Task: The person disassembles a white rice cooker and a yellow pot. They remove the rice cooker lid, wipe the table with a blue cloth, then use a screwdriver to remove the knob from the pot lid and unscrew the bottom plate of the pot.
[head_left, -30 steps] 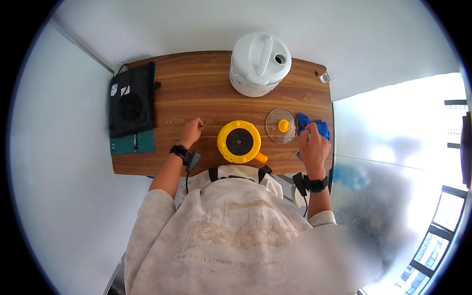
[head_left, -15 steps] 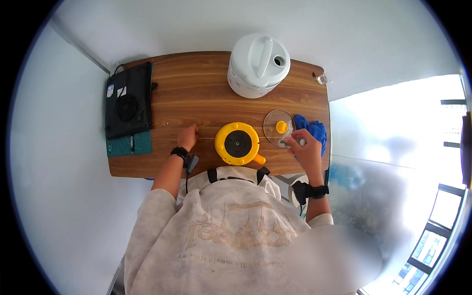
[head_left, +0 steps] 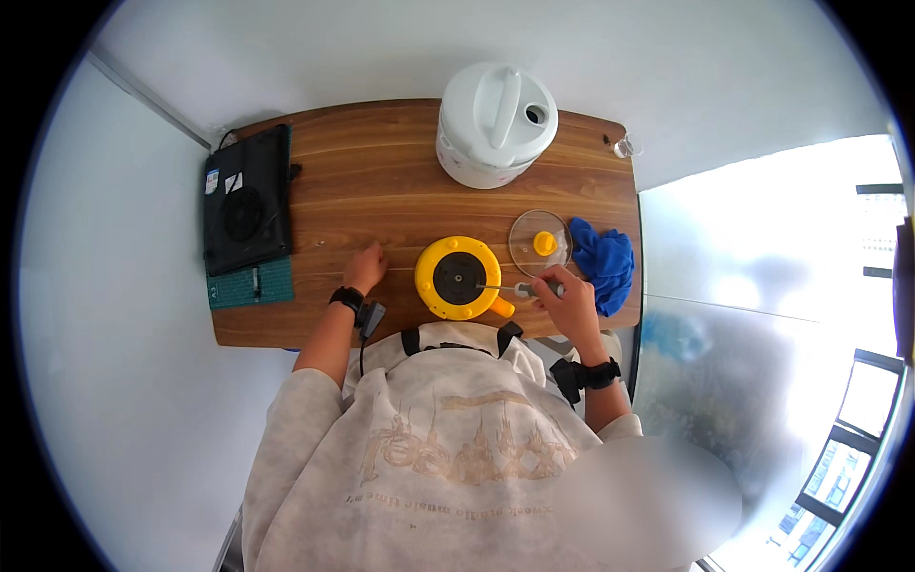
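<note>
A small yellow pot [head_left: 429, 255], apparently upside down, lies on the table before me; its black round base [head_left: 456, 296] faces up and a stubby yellow handle [head_left: 502, 307] points toward my right side. Between the fingers of my right hand [head_left: 569, 303] is a screwdriver [head_left: 523, 290], its thin shaft reaching left over the black base. Whether the tip touches the base I cannot tell. Left of the pot, my left hand [head_left: 364, 268] rests on the wood with curled fingers; their inside is hidden. Beyond my right hand lies a glass lid [head_left: 526, 234] with a yellow knob.
A blue cloth [head_left: 602, 262] is bunched at the table's right edge. At the back stands a large white lidded container [head_left: 481, 157]. A black appliance [head_left: 246, 205] lies partly on a green cutting mat [head_left: 276, 279] at left. A small glass [head_left: 623, 148] stands at the far right corner.
My right hand has moved left and slightly nearer from beside the blue cloth, swinging the screwdriver over the pot's base. The left hand has stayed in place.
</note>
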`<action>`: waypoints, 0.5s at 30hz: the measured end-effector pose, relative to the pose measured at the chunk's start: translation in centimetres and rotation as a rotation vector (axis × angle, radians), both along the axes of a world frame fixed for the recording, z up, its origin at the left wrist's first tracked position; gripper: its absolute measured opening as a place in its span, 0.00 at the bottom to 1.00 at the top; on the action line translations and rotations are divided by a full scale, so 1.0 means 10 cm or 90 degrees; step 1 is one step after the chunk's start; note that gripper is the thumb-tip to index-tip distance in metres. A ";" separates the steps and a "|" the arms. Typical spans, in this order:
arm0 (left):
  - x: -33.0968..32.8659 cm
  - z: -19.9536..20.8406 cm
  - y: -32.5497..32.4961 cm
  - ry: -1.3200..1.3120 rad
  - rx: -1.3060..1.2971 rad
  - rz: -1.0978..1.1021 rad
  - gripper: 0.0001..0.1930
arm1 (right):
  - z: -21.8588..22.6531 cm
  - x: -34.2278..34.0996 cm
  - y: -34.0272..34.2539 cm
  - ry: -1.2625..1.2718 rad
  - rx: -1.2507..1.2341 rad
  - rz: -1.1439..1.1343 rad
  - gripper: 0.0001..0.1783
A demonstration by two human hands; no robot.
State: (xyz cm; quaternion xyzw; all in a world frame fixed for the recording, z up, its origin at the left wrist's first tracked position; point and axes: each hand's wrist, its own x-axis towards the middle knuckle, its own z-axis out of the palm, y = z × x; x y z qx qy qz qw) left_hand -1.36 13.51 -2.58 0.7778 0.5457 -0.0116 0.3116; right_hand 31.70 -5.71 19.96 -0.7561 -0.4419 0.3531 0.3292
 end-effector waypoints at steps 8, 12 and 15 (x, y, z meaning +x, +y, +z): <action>0.54 1.06 -0.04 -0.148 -0.027 -0.036 0.12 | 0.01 0.01 0.00 -0.087 0.016 0.013 0.10; 0.69 1.10 -0.11 -0.167 -0.033 -0.107 0.16 | 0.02 0.03 0.00 -0.090 0.033 0.027 0.10; 0.79 1.11 -0.19 -0.152 0.006 -0.153 0.21 | 0.08 -0.01 0.01 -0.139 0.070 0.063 0.10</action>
